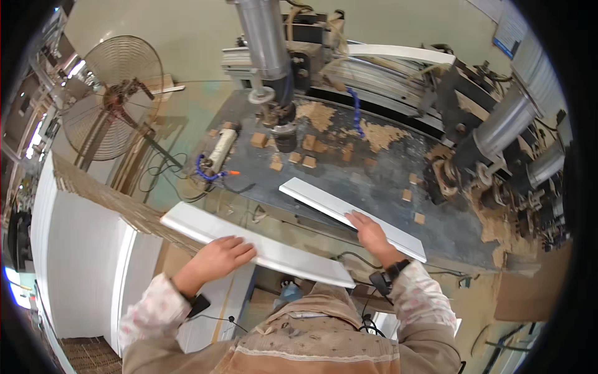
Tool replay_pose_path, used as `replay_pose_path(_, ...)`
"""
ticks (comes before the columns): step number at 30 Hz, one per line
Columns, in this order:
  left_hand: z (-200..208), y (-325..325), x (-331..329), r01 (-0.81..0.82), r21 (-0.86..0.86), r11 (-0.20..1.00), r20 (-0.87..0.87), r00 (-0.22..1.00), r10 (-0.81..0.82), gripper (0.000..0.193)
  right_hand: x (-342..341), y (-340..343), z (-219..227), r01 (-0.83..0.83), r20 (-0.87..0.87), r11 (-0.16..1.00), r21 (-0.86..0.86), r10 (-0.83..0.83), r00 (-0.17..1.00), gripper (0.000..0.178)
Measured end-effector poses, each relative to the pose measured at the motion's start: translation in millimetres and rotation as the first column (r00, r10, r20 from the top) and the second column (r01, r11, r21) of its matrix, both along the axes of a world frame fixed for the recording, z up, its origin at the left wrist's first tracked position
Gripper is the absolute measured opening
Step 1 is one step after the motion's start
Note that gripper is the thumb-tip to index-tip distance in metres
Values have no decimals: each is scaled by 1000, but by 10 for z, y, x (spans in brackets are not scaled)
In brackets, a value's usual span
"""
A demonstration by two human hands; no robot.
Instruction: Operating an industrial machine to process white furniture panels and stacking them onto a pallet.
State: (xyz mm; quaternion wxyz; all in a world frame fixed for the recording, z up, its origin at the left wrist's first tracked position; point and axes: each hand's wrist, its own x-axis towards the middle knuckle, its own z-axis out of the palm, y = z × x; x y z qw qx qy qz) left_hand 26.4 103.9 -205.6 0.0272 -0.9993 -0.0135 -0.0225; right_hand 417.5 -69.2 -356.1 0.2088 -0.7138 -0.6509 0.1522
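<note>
A long white moulded board [299, 260] slants across in front of my body. My left hand [221, 258] grips it near its middle, fingers laid over the top face and the thumb out of sight. A second white board [330, 202], with a groove along it, lies over the front part of the dark machine table [261, 174]. My right hand [372, 238] is closed on the near edge of this board, toward its right part. The underside of that hand's grip is hidden.
Small wooden blocks [309, 142] and sawdust [316, 114] are scattered on the table. Machine heads with silver ducts [265, 37] stand at the back and right [501, 121]. At the left are a caged fan [118, 93] and a stack of white boards [84, 249]. Cables trail on the floor.
</note>
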Motion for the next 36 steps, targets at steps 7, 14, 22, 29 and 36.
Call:
replay_pose_path(7, 1123, -883, -1505, -667, 172, 724, 131, 744, 655, 22, 73, 610, -1022, -43, 327, 998, 53, 23, 945, 56)
replay_pose_path(14, 974, -1814, -2815, -939, 285, 192, 461, 310, 831, 25, 190, 1023, -1295, -46, 369, 997, 58, 21, 929, 52)
replay_pose_path(22, 492, -1869, -3716, -980, 197, -25, 473, 72, 878, 40, 130, 1091, -1136, 4, 357, 1000, -30, 7, 934, 56)
replay_pose_path(29, -62, -1577, -4352, -878, -478, 20, 267, -123, 956, 52, 30, 1130, -1210, 86, 356, 996, -35, -68, 932, 47)
replay_pose_path(36, 201, -1420, -4277, -965, -250, -84, 325, -165, 931, 40, -97, 1147, -1166, 155, 411, 987, 37, -157, 898, 45)
